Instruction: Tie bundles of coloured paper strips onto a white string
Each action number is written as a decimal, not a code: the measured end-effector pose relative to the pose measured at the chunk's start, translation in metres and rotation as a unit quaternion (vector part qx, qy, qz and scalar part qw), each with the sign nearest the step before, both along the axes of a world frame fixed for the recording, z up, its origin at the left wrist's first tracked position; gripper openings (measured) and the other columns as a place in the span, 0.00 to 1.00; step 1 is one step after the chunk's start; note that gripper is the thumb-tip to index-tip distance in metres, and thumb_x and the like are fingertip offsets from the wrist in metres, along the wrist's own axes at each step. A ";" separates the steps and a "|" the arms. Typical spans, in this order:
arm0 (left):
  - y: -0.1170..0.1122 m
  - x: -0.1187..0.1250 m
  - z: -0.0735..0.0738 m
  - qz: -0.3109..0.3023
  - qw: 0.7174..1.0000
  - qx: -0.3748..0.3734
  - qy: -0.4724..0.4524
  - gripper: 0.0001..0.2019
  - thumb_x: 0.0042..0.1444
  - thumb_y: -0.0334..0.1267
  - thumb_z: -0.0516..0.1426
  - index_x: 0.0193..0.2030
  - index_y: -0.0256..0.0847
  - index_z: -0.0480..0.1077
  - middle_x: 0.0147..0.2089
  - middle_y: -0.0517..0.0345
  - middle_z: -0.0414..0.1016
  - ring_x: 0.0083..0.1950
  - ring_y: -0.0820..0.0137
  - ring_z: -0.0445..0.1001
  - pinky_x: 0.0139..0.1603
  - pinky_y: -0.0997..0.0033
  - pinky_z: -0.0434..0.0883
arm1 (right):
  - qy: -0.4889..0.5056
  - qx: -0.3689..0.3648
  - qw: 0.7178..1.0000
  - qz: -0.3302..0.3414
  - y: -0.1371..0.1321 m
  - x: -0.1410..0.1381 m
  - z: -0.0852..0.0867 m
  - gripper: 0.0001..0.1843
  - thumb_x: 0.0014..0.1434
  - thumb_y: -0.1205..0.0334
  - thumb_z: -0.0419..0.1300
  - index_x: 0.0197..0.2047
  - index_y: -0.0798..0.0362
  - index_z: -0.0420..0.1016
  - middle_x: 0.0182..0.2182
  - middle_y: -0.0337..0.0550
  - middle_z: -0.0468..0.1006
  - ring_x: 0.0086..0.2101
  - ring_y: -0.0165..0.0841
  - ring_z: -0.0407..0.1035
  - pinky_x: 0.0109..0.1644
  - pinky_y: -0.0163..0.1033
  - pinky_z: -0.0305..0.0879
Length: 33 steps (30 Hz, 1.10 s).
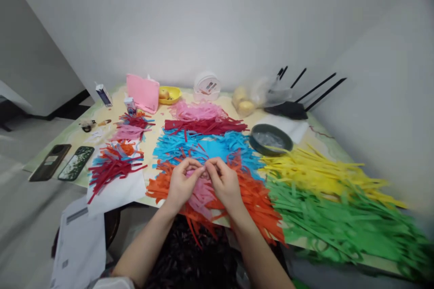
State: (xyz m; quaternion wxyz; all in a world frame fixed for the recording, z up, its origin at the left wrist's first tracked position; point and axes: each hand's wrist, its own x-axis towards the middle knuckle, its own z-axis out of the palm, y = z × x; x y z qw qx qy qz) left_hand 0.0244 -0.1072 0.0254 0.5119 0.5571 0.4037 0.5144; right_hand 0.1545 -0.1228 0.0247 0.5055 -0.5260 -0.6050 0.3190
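My left hand (183, 183) and my right hand (224, 180) meet fingertip to fingertip near the table's front edge. Both are closed in a pinch. Pink paper strips (200, 196) show between the left thumb and fingers and hang below the hands; the exact grip at the fingertips is hidden. A few thin red and blue strip ends poke up just beyond the fingers. Around and beneath the hands lie orange strips (257, 203), with a pile of blue strips (215, 148) behind them. Farther back are dark red strips (206, 126) and light pink strips (200, 110).
Yellow strips (312, 169) and green strips (342, 216) spread to the right, beside a dark round bowl (260, 146). Mixed-colour tassels (117, 165) and two phones (50, 162) lie left. Behind stand a pink case (142, 93), a yellow bowl (174, 94) and a white container (206, 86).
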 end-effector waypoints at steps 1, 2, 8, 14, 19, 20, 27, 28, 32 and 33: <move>0.002 0.001 0.002 -0.007 1.000 -0.005 -0.013 0.10 0.54 0.42 0.62 0.31 0.37 0.70 0.28 0.58 0.76 0.31 0.70 0.76 0.35 0.72 0.74 | 0.004 0.001 1.000 -0.004 0.001 0.000 0.002 0.15 0.66 0.51 0.52 0.32 0.50 0.68 0.22 0.37 0.74 0.24 0.32 0.69 0.29 0.35 0.63; 0.003 0.003 0.003 -0.011 1.000 -0.010 -0.025 0.11 0.53 0.43 0.63 0.30 0.37 0.70 0.27 0.58 0.75 0.30 0.70 0.76 0.35 0.72 0.74 | 0.008 0.002 1.000 -0.010 0.003 0.000 0.003 0.15 0.65 0.51 0.53 0.31 0.50 0.68 0.22 0.37 0.74 0.23 0.31 0.68 0.28 0.34 0.63; 0.007 0.008 0.004 -0.040 0.996 -0.046 -0.064 0.13 0.51 0.44 0.65 0.35 0.37 0.70 0.32 0.56 0.78 0.35 0.69 0.78 0.38 0.72 0.75 | 0.064 -0.007 0.997 -0.037 0.009 0.005 0.002 0.16 0.64 0.50 0.55 0.31 0.52 0.71 0.21 0.36 0.73 0.24 0.31 0.67 0.27 0.34 0.62; 0.008 0.006 0.005 -0.028 0.999 -0.031 -0.020 0.10 0.56 0.42 0.61 0.38 0.38 0.70 0.30 0.57 0.79 0.30 0.70 0.78 0.36 0.71 0.75 | 0.055 -0.028 0.998 -0.017 0.009 0.012 0.001 0.16 0.63 0.49 0.57 0.33 0.52 0.75 0.24 0.39 0.77 0.25 0.32 0.70 0.29 0.35 0.65; 0.009 0.002 0.005 -0.018 1.000 -0.006 0.016 0.09 0.57 0.42 0.60 0.38 0.37 0.73 0.32 0.54 0.81 0.33 0.67 0.80 0.38 0.70 0.76 | 0.074 -0.065 0.995 0.019 0.011 0.024 0.010 0.15 0.58 0.49 0.62 0.34 0.53 0.78 0.24 0.40 0.79 0.24 0.32 0.70 0.27 0.35 0.64; 0.010 0.001 0.005 -0.025 1.000 -0.009 0.011 0.10 0.57 0.42 0.61 0.39 0.37 0.73 0.32 0.54 0.81 0.32 0.66 0.81 0.38 0.69 0.76 | 0.073 -0.064 0.995 0.020 0.011 0.025 0.012 0.15 0.59 0.49 0.61 0.34 0.53 0.78 0.24 0.41 0.79 0.24 0.32 0.70 0.27 0.35 0.64; 0.009 -0.005 0.005 -0.016 0.999 -0.025 0.017 0.11 0.52 0.43 0.64 0.37 0.37 0.79 0.34 0.52 0.83 0.30 0.67 0.80 0.35 0.69 0.77 | 0.022 -0.026 0.999 0.007 0.004 0.011 0.018 0.13 0.62 0.53 0.59 0.31 0.52 0.76 0.22 0.39 0.77 0.23 0.31 0.66 0.27 0.35 0.61; 0.009 -0.007 0.005 -0.007 0.999 -0.019 0.027 0.11 0.53 0.43 0.64 0.37 0.37 0.80 0.34 0.52 0.83 0.31 0.67 0.80 0.36 0.69 0.77 | 0.018 -0.018 1.000 -0.007 0.003 0.009 0.018 0.13 0.62 0.53 0.59 0.31 0.52 0.76 0.21 0.38 0.75 0.22 0.30 0.65 0.27 0.35 0.60; 0.008 -0.012 0.005 0.009 0.998 -0.001 0.054 0.09 0.53 0.41 0.63 0.37 0.38 0.80 0.34 0.53 0.83 0.34 0.66 0.80 0.39 0.70 0.76 | 0.022 0.025 0.996 -0.083 -0.002 0.004 0.017 0.12 0.61 0.55 0.59 0.31 0.53 0.74 0.19 0.34 0.70 0.21 0.28 0.61 0.26 0.34 0.58; 0.007 -0.012 0.004 0.013 0.998 -0.001 0.058 0.09 0.53 0.41 0.63 0.37 0.38 0.80 0.33 0.53 0.82 0.34 0.66 0.80 0.39 0.70 0.75 | 0.023 0.034 0.995 -0.096 -0.003 0.002 0.016 0.11 0.61 0.55 0.59 0.31 0.53 0.74 0.19 0.34 0.69 0.21 0.28 0.61 0.26 0.34 0.58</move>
